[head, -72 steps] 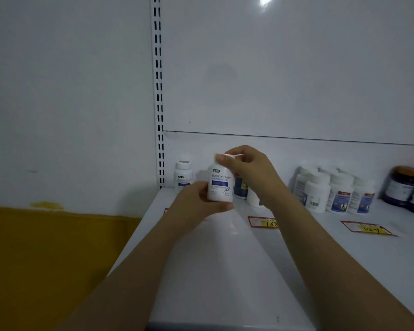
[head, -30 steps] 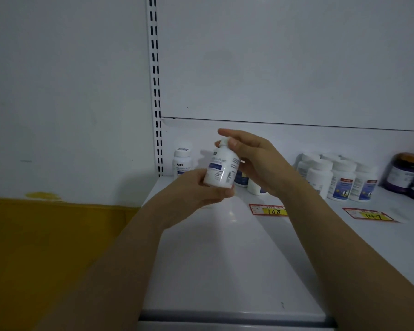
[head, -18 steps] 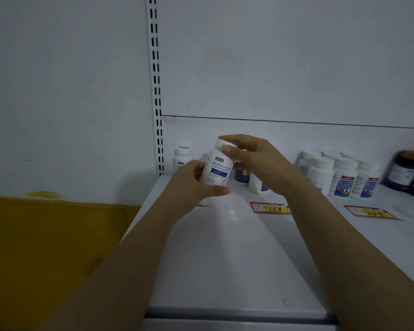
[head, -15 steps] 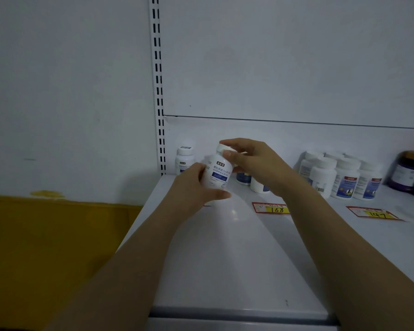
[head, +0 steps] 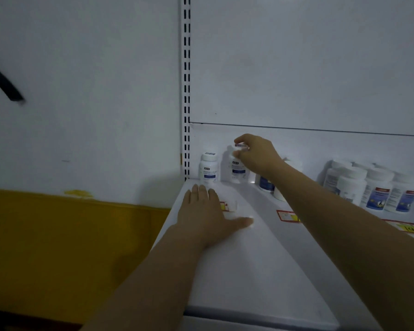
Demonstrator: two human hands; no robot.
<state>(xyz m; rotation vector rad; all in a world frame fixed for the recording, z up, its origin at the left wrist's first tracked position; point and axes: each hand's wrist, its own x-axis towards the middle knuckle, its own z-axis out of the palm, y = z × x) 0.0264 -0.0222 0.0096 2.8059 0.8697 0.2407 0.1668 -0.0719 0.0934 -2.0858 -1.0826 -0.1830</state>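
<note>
White bottle (head: 237, 169): stands upright on the shelf (head: 249, 271) at its far left end, close to the back panel; long axis vertical, cap up, blue-banded label facing the near side.
Yellow band (head: 58, 235): lower part of the wall left of the shelf, white wall above it.
Slotted upright (head: 186, 91): runs vertically at the shelf's far left corner.
Left hand (head: 206, 213): lies flat, palm down, on the shelf near its left edge; fingers straight and close together, thumb spread to the right; holds nothing.
Neighbour bottle (head: 209, 169): same kind, upright, just left of the white bottle, just beyond the left hand's fingertips.
Small price tag (head: 228, 206): on the shelf, partly under the left hand.
Right hand (head: 256, 154): reaches in from the right, its fingers curled round the white bottle's cap, pinching it from above.
Blue-labelled bottles (head: 265, 183): partly hidden behind the right forearm.
Yellow price tag (head: 287, 215): flat on the shelf, cut off by the forearm.
White bottle group (head: 368, 187): upright cluster far right.
</note>
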